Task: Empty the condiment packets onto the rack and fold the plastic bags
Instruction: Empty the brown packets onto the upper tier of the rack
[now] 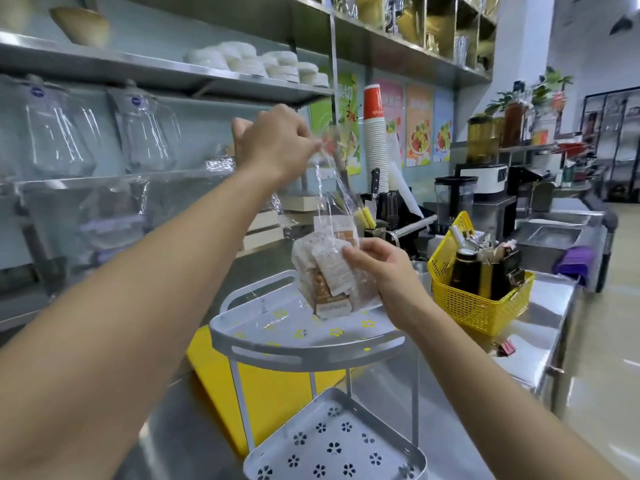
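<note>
A clear plastic bag (323, 192) hangs stretched above the white two-tier corner rack (304, 348). My left hand (273, 140) pinches the bag's top edge, held high. The bag's lower part is full of white and brown condiment packets (327, 275), and it rests on or just over the back of the rack's upper tray. My right hand (384, 271) grips the bag's packet-filled bottom from the right side. The rack's lower tray (332, 445) with flower-shaped holes sits near me.
A yellow cutting board (263, 393) lies under the rack on the steel counter (381, 403). A yellow basket (481, 303) of bottles stands right of the rack. A pink binder clip (507, 348) lies by it. Glass jars, bowls and stacked paper cups (375, 133) line the back wall.
</note>
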`<state>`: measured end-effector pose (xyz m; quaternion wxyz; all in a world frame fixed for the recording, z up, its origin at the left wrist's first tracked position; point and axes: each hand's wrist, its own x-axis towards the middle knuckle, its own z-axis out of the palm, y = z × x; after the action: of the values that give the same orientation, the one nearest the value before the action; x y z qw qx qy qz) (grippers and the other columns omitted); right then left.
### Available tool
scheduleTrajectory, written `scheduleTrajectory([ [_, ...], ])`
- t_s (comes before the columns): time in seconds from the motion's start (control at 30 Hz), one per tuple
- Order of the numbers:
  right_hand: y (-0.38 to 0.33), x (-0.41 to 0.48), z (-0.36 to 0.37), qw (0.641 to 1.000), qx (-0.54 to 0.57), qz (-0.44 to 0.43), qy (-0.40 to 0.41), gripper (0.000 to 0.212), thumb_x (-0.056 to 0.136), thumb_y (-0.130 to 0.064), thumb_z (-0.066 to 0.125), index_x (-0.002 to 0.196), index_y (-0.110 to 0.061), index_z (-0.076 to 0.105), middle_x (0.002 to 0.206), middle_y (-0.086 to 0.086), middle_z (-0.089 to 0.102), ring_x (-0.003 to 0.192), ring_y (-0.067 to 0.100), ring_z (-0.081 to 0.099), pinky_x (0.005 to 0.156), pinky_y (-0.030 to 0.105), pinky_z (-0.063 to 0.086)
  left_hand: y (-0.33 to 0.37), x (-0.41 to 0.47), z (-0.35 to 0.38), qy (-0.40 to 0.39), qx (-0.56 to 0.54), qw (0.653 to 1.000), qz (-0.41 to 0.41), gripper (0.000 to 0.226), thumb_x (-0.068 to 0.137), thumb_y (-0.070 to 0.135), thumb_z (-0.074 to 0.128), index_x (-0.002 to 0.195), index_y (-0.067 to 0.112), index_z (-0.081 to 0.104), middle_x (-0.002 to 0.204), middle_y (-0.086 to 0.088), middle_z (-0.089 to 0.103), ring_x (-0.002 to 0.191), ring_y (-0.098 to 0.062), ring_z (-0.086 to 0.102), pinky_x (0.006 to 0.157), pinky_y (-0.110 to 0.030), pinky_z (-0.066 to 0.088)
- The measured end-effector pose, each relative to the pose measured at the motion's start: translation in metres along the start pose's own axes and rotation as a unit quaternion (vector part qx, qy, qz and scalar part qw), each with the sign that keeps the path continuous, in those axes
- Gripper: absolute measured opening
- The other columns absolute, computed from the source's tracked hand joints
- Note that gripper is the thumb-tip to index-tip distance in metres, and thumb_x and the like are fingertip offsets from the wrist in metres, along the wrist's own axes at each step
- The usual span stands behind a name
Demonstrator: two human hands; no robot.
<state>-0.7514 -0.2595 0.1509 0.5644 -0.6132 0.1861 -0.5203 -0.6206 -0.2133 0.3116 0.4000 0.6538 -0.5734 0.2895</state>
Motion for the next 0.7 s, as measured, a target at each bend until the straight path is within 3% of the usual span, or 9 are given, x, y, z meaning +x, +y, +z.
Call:
scheduleTrajectory([
  [0.1, 0.003, -0.004, -0.013, 1.0, -0.026, 0.004, 0.005, 0.024, 0.078, -0.015, 0.07, 0.099, -0.009, 0.063, 0.08, -0.001, 0.07, 0.069, 0.004, 0.065, 0.066, 0.019, 0.049, -0.003, 0.007, -0.004, 0.025, 0.006, 0.999, -0.021, 0.032, 0.085, 0.038, 0.057, 0.074, 0.011, 0.071, 0.082, -0.004, 0.07, 0.091, -0.023, 0.058, 0.097, -0.039, 0.024],
  [0.17, 0.003, -0.008, -0.021, 0.999, -0.051, 0.009, -0.007, 0.021, 0.078, -0.01, 0.069, 0.098, -0.007, 0.063, 0.081, 0.002, 0.071, 0.068, 0.008, 0.067, 0.06, 0.02, 0.052, -0.006, 0.012, -0.007, 0.039, -0.012, 0.998, -0.038, 0.031, 0.085, 0.038, 0.058, 0.074, 0.012, 0.071, 0.081, -0.003, 0.07, 0.093, -0.023, 0.059, 0.099, -0.039, 0.024],
  [0.37, -0.002, -0.012, -0.035, 0.997, -0.075, 0.027, 0.016, 0.007, 0.077, 0.003, 0.068, 0.081, 0.001, 0.063, 0.047, -0.003, 0.065, 0.041, 0.009, 0.061, 0.036, 0.019, 0.046, -0.006, 0.016, -0.011, 0.041, -0.043, 0.997, -0.058, 0.026, 0.084, 0.036, 0.06, 0.071, 0.016, 0.069, 0.078, 0.001, 0.066, 0.098, -0.023, 0.059, 0.102, -0.04, 0.022],
  [0.47, -0.003, -0.011, -0.041, 0.992, -0.118, 0.022, 0.043, 0.007, 0.076, -0.002, 0.07, 0.071, -0.002, 0.065, 0.046, -0.002, 0.064, 0.036, 0.008, 0.056, 0.034, 0.018, 0.04, -0.01, 0.015, -0.006, 0.019, -0.075, 0.994, -0.072, 0.031, 0.083, 0.037, 0.061, 0.061, 0.016, 0.064, 0.073, 0.001, 0.066, 0.095, -0.022, 0.061, 0.107, -0.043, 0.025],
  [0.6, -0.007, -0.002, -0.054, 0.987, -0.128, 0.012, 0.096, 0.01, 0.075, 0.002, 0.07, 0.073, 0.009, 0.063, 0.051, 0.011, 0.06, 0.036, 0.013, 0.051, 0.035, 0.023, 0.044, -0.027, 0.011, 0.005, -0.006, -0.118, 0.987, -0.104, 0.034, 0.08, 0.037, 0.065, 0.051, 0.02, 0.059, 0.053, 0.016, 0.058, 0.086, -0.019, 0.06, 0.104, -0.044, 0.032],
  [0.7, -0.017, 0.013, -0.067, 0.981, -0.171, 0.01, 0.087, 0.009, 0.076, 0.007, 0.067, 0.07, 0.002, 0.063, 0.055, 0.012, 0.06, 0.042, 0.016, 0.056, 0.041, 0.022, 0.051, -0.044, 0.008, 0.013, -0.026, -0.173, 0.974, -0.141, 0.028, 0.076, 0.034, 0.069, 0.053, 0.021, 0.063, 0.062, 0.011, 0.062, 0.082, -0.018, 0.055, 0.097, -0.042, 0.039],
])
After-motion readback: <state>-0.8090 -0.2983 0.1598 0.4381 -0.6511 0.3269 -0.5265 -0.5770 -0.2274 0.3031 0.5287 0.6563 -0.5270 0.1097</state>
